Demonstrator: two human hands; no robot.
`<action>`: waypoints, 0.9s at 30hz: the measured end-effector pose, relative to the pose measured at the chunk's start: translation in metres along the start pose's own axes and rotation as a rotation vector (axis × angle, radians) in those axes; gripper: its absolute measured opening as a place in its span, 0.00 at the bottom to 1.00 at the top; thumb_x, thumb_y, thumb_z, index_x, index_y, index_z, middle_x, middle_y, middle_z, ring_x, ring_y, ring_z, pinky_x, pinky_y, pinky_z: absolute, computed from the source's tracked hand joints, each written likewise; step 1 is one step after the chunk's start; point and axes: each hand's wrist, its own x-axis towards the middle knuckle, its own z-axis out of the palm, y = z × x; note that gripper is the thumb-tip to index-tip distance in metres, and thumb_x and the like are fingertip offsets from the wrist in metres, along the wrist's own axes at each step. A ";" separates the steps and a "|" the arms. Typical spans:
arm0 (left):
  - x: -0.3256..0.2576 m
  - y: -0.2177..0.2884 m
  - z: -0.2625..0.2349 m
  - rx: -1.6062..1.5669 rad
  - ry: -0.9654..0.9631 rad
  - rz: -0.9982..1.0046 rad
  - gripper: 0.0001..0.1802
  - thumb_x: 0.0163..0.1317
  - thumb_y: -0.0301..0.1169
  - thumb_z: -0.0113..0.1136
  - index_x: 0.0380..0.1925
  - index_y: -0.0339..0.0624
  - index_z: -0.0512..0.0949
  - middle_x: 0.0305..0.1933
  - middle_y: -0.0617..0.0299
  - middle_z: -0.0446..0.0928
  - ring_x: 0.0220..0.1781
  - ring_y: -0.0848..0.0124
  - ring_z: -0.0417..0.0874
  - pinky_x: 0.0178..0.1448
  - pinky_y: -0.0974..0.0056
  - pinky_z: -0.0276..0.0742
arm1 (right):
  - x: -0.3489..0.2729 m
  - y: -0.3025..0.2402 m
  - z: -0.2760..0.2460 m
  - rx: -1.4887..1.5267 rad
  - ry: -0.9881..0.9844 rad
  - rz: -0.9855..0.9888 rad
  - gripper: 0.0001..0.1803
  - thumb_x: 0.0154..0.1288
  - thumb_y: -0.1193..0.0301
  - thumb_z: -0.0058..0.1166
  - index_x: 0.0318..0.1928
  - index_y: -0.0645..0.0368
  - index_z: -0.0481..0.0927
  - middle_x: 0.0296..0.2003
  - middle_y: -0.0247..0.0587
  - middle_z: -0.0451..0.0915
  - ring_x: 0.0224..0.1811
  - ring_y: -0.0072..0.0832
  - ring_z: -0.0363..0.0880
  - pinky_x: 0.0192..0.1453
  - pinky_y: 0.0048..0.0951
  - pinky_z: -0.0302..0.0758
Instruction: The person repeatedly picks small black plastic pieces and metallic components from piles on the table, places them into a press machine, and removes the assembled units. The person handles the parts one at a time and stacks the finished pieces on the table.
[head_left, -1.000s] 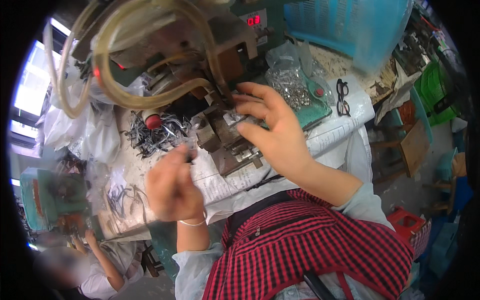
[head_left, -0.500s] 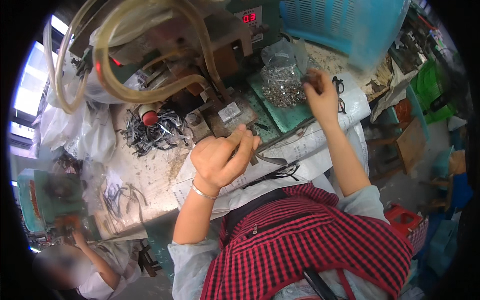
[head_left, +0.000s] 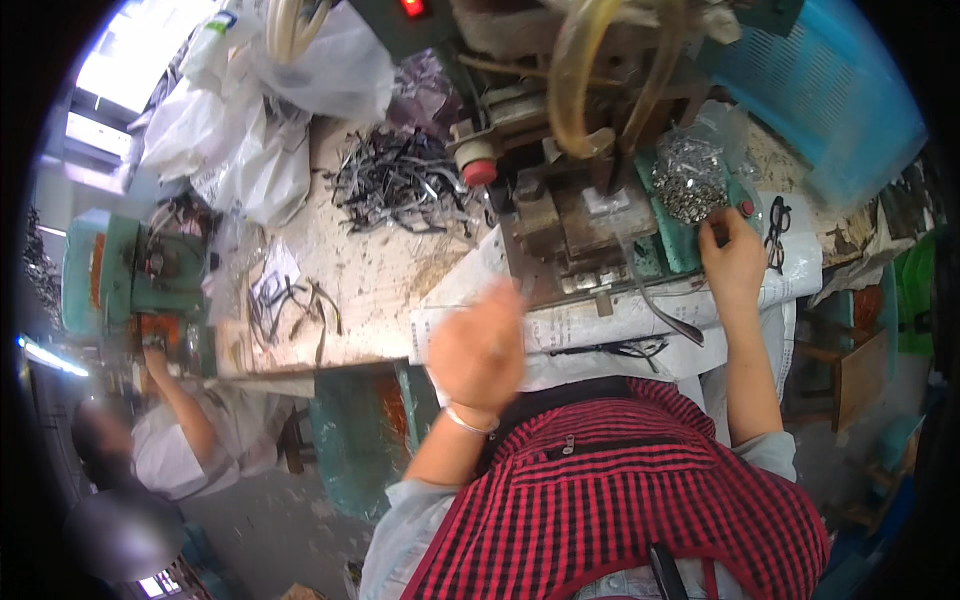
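My left hand (head_left: 478,350), with a bracelet at its wrist, is smeared by motion above the table's front edge, left of the machine's metal fixture (head_left: 540,228). How its fingers are set is hidden by the blur. A dark-tipped eyeglass temple (head_left: 672,320) sticks out of the fixture toward me, apart from both hands. At the right, my right hand (head_left: 735,258) has its fingertips pinched together beside a heap of small shiny metal parts (head_left: 690,190) on a green tray (head_left: 682,252). Anything between those fingertips is too small to make out.
Thick yellowish hoses (head_left: 578,90) and a red button (head_left: 480,172) belong to the machine. Dark temples (head_left: 400,185) lie piled to its left. Eyeglass frames (head_left: 778,235) lie at right, near a blue basket (head_left: 830,110). A co-worker (head_left: 190,440) sits at far left.
The view has swung left. My left hand has moved left, away from the fixture, leaving the temple in plain sight. My right hand has come to the near edge of the metal parts, fingers drawn together.
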 end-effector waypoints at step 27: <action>0.005 -0.148 0.054 -0.853 -0.093 -0.999 0.06 0.71 0.28 0.67 0.40 0.39 0.79 0.31 0.66 0.83 0.25 0.78 0.82 0.27 0.76 0.69 | 0.019 -0.104 -0.024 0.750 0.022 -0.370 0.09 0.62 0.79 0.63 0.44 0.62 0.84 0.41 0.41 0.86 0.46 0.33 0.85 0.53 0.31 0.78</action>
